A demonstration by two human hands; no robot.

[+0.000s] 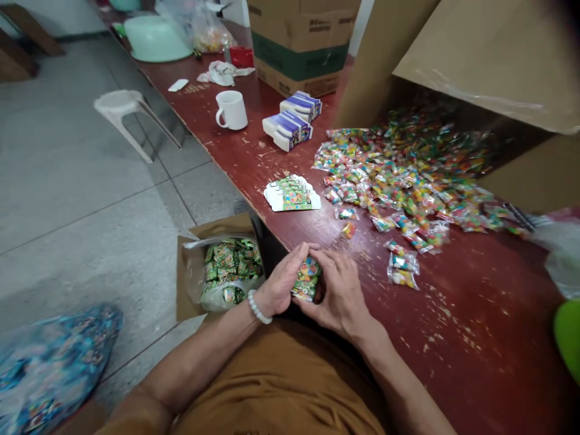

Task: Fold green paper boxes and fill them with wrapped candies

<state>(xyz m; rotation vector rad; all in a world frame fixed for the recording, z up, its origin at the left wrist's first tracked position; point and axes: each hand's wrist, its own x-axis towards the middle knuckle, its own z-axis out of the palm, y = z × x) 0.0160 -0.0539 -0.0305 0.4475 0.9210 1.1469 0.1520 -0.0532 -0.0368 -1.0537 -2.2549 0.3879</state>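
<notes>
Both forearms come up from below and converge before the brown shirt [276,374]. The left hand [281,283], a beaded bracelet [259,307] at its wrist, lies nearly flat, fingers together, along the left side of a small green box [308,278]. The right hand [339,290] curves round the other side, fingers bent and thumb below; between them the two have the box held, at the table's near edge.

The box has a printed face. Flat card cartons [294,198] lie fanned beyond it, white flaps showing. The candies [408,202], in shiny clear wrappers, spill in a loose heap from a big cardboard box [376,66]. The red table [408,350] is glossy, its paint chipped.

The table's left edge runs diagonally away; below it stands an open bin [183,290] of cardboard, bag-lined, holding green packets [226,260]. Bare tabletop stretches right of the hands.
</notes>
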